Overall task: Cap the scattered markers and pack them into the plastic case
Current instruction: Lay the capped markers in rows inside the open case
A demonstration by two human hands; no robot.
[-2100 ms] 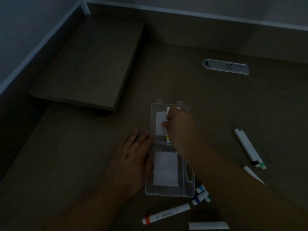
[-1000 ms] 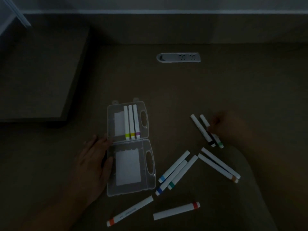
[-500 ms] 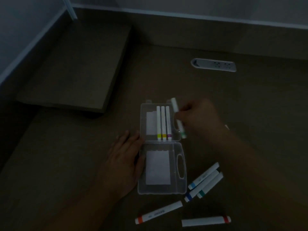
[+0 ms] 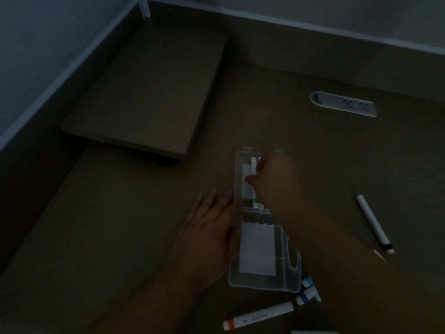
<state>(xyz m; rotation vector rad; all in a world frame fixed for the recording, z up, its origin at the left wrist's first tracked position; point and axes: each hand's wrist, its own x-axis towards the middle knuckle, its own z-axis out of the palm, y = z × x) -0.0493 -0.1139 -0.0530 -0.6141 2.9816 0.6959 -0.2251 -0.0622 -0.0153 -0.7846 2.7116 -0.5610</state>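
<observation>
Open clear case (image 4: 261,251); scattered capped markers (image 4: 258,316).

Brown desk (image 4: 120,225) carries the open plastic case (image 4: 262,280); orange-banded marker (image 4: 258,318) just below it, black-banded marker (image 4: 373,222) well right.

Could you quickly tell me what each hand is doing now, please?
Left hand: open, flat beside the clear plastic case.
Right hand: closed on a white green-banded marker.

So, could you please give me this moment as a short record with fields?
left hand: flat on the desk, against the case's left edge
right hand: over the far half of the case, grip on a white marker
loose markers: orange-banded marker, black-banded marker
desk fitting: socket panel
</observation>
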